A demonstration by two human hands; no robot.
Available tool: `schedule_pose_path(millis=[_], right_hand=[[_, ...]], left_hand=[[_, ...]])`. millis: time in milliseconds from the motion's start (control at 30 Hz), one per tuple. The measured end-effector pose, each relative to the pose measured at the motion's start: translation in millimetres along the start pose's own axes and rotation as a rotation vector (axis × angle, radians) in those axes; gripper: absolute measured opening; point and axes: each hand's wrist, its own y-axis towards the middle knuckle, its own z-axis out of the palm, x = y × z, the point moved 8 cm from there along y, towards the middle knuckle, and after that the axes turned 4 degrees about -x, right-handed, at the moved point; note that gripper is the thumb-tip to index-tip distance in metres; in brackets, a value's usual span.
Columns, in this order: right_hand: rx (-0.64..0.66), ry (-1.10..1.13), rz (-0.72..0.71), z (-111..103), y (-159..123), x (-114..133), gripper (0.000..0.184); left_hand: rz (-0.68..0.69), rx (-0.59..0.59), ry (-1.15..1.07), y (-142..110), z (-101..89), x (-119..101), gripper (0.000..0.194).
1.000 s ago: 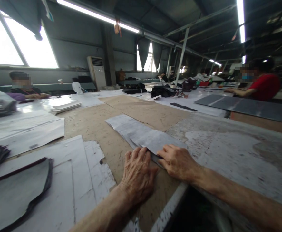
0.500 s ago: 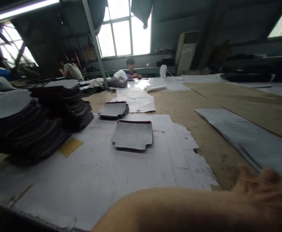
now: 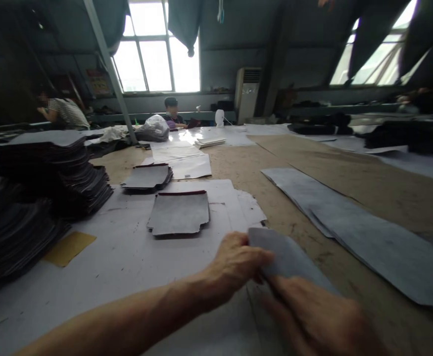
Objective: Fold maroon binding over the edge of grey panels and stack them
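Note:
My left hand (image 3: 238, 264) pinches the near edge of a grey cut piece (image 3: 286, 257), thumb on top. My right hand (image 3: 312, 316) lies just below it, close to the camera and blurred, with its fingers on the same piece. The piece rests on the brown table surface (image 3: 350, 178), right of the white paper sheet (image 3: 127, 252). Beyond my left hand lies a small stack of grey cut pieces with a dark red edge (image 3: 179, 213).
Tall stacks of dark cut pieces (image 3: 49, 173) fill the left side. A second small stack (image 3: 147, 177) lies farther back. Long grey strips (image 3: 350, 227) run along the right. A yellow scrap (image 3: 70, 247) sits near left. Two people (image 3: 171, 111) work at the far end.
The view swung left from the grey strips toward the stacks. My hands left the strip where they lay flat and now hold a separate grey piece near the white paper.

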Motion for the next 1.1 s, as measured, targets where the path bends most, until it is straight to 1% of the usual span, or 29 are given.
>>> schedule_pose_path(millis=[33, 100, 167, 200, 300, 367, 433, 500, 567, 633, 700, 800, 867, 900, 967, 1000, 1033, 1100], right_hand=[[0.014, 0.048, 0.015, 1, -1, 7, 0.016], [0.044, 0.160, 0.035, 6, 5, 16, 0.013], [0.044, 0.210, 0.040, 12, 16, 17, 0.014], [0.045, 0.200, 0.038, 16, 22, 15, 0.016], [0.108, 0.140, 0.006, 34, 32, 11, 0.021], [0.133, 0.092, -0.025, 44, 31, 14, 0.023], [0.107, 0.046, -0.043, 50, 26, 21, 0.026], [0.061, 0.013, -0.044, 51, 22, 29, 0.029], [0.031, -0.001, -0.035, 51, 20, 35, 0.028], [0.044, 0.021, -0.020, 49, 22, 36, 0.024], [0.072, 0.050, 0.017, 47, 28, 28, 0.021], [0.082, 0.038, 0.076, 45, 44, 7, 0.012], [0.131, 0.033, 0.084, 51, 54, -6, 0.017], [0.182, 0.042, 0.081, 58, 58, -11, 0.020], [0.279, 0.065, 0.064, 70, 63, -16, 0.020], [0.308, 0.072, 0.054, 75, 64, -17, 0.019], [0.317, 0.080, 0.043, 77, 65, -17, 0.018], [0.292, 0.104, 0.021, 76, 66, -16, 0.015]], left_hand=[[-0.021, -0.040, 0.010, -10, -20.1, 4, 0.018], [-0.094, -0.084, 0.044, -30, -54.3, 15, 0.013], [-0.166, -0.112, 0.089, -49, -81.4, 22, 0.011], [-0.197, -0.125, 0.115, -57, -92.8, 24, 0.011], [-0.259, -0.153, 0.208, -72, -120.3, 24, 0.013], [-0.282, -0.167, 0.288, -73, -135.1, 21, 0.019], [-0.288, -0.178, 0.395, -70, -145.9, 16, 0.026], [-0.261, -0.186, 0.545, -62, -150.7, 9, 0.027], [-0.198, -0.196, 0.722, -54, -149.3, -1, 0.022], [-0.119, -0.215, 0.876, -46, -144.2, -9, 0.016], [-0.046, -0.218, 0.966, -41, -137.8, -13, 0.016], [0.048, -0.189, 0.998, -38, -131.0, -11, 0.017], [0.102, -0.171, 0.991, -39, -129.6, -10, 0.017], [0.123, -0.164, 0.986, -40, -129.7, -9, 0.016], [0.187, -0.147, 0.978, -43, -129.6, -9, 0.016], [0.235, -0.137, 0.974, -45, -129.1, -10, 0.017], [0.293, -0.126, 0.971, -47, -128.5, -12, 0.017], [0.426, -0.104, 0.979, -52, -127.2, -16, 0.018]])
